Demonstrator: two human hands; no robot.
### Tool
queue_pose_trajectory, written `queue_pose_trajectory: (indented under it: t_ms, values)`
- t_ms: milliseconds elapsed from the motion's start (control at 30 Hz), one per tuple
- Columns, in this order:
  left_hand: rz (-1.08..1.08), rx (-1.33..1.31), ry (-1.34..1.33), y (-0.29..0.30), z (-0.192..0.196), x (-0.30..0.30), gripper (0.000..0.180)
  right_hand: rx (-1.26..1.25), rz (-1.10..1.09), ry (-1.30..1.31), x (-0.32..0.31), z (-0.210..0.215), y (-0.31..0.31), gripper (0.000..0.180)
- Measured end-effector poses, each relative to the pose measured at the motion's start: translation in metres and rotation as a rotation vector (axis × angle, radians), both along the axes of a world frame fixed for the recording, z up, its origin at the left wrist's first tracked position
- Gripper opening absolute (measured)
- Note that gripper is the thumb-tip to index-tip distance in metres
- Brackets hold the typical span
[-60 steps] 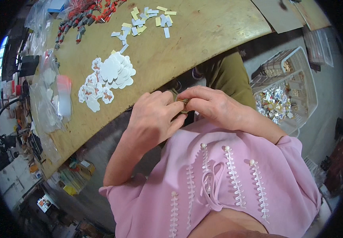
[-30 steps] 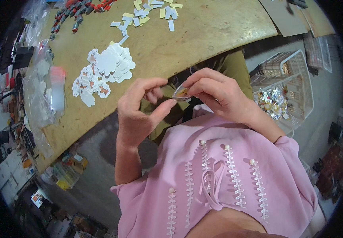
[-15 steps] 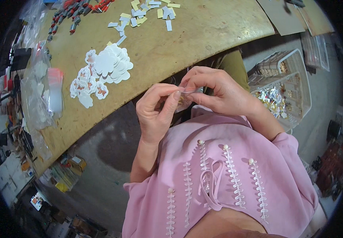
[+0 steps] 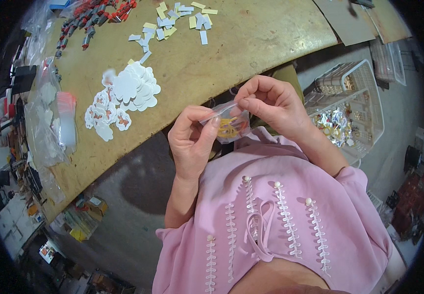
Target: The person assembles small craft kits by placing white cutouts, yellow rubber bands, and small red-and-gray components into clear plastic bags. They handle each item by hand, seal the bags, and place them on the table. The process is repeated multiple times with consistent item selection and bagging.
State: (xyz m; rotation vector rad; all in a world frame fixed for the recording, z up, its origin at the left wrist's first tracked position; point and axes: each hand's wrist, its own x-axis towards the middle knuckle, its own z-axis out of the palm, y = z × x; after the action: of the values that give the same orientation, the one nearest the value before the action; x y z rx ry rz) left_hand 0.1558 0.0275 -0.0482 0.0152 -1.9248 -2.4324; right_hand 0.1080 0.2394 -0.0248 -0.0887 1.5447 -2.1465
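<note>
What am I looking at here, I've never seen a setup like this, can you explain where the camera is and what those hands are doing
There's no machine, just a person's bare hands. The view comes from a fisheye camera worn on the head, looking down, so straight edges bend. The left hand and right hand pinch the top of a clear plastic bag with yellow contents. On the table lie white scalloped cutouts, printed cutouts, white and yellow slips and red-and-grey pieces. To the right stands a plastic crate.
</note>
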Motion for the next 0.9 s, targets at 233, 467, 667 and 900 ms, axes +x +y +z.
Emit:
queue_pose_trajectory:
  t_ms: [233,467,667,900]
  values:
    - [0.01,-0.293,-0.08,0.01,0.006,-0.008,0.014,0.347,-0.054,0.393,0.011,0.01,-0.018,0.01]
    - [0.079,-0.675,0.237,0.011,0.017,-0.009,0.015,0.297,-0.007,0.268,0.01,0.007,-0.012,0.011]
    - [-0.002,-0.407,-0.001,0.011,0.018,-0.006,0.012,0.501,-0.117,0.597,0.014,0.001,-0.018,0.01]
    - [0.021,-0.296,-0.029,0.013,0.011,-0.006,0.009,0.559,-0.081,0.713,0.014,0.002,-0.016,0.01]
